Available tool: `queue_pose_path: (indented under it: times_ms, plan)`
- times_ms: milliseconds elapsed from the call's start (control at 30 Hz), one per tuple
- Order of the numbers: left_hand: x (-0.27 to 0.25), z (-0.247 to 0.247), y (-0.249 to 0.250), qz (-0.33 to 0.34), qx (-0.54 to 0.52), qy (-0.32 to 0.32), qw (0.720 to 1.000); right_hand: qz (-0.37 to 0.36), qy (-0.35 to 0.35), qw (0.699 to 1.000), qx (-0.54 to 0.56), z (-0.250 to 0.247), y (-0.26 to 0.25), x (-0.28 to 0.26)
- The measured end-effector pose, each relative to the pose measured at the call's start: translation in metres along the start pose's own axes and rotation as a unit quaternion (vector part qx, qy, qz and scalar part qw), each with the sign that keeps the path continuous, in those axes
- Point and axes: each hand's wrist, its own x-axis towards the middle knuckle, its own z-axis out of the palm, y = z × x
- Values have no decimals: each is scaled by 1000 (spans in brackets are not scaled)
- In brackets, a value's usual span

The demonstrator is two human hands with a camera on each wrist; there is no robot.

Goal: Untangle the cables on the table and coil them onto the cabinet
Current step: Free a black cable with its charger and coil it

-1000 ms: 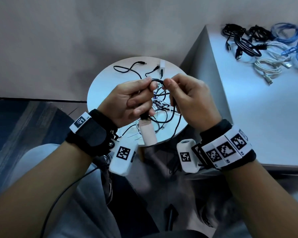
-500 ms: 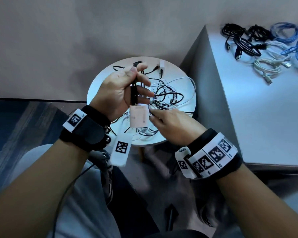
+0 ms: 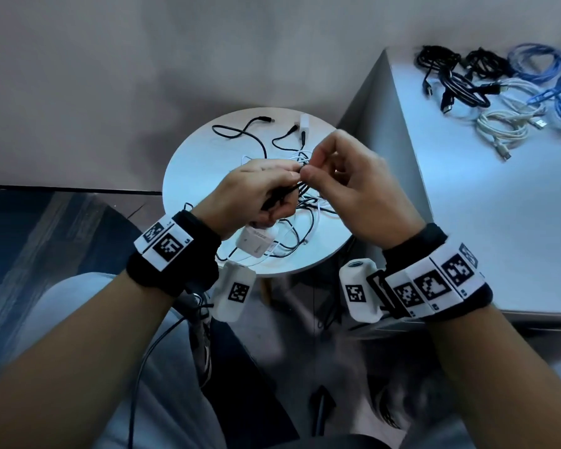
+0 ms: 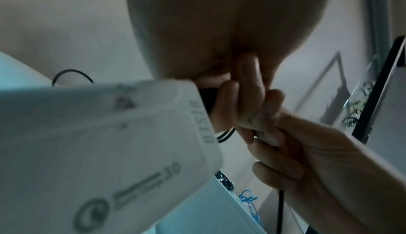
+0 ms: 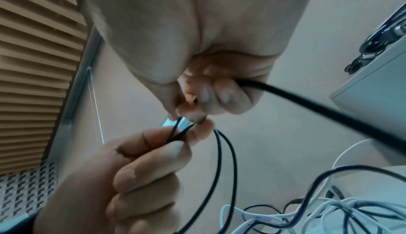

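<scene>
Above the round white table (image 3: 191,176), both hands meet on a thin black cable (image 3: 300,189). My left hand (image 3: 285,178) grips folded strands of it in curled fingers. A white charger block (image 3: 255,243) hangs from the cable's plug just under that hand and fills the left wrist view as the charger (image 4: 98,151). My right hand (image 3: 308,166) pinches the same black cable (image 5: 228,159) at the left fingertips, and another stretch runs out past its curled fingers. A tangle of black and white cables (image 3: 305,215) lies on the table under the hands.
The white cabinet (image 3: 483,205) stands right of the table. Several coiled cables lie at its back: black (image 3: 460,82), white (image 3: 502,124), blue (image 3: 538,59). A small white plug (image 3: 304,121) and loose black cable ends (image 3: 237,131) lie at the table's far side.
The right hand has come up from beside the charger to the left hand's fingertips. The left hand has tipped forward and lower, so the charger now hangs beneath it.
</scene>
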Motion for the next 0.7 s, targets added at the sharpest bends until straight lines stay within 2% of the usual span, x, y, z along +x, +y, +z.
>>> queue_pose_path:
  times_ms: [133,233,367,533,633,700]
  plan:
    - [-4,-5,4,-20,-82,-60,995,-32,37,996,73,-5,-1,2]
    - [-7,-7,5,1,-186,-73,980,-25,41,992,116,-8,2,5]
    - [-7,-7,9,29,-313,-84,946,-7,62,998,31,1,10,6]
    - [-3,-7,10,61,-352,6,934,3,12,992,-128,12,17,-1]
    - [1,-8,9,76,-362,86,925,14,-83,978,-189,19,18,-5]
    - [5,-10,7,88,-344,122,927,-8,-150,967,-207,24,17,-10]
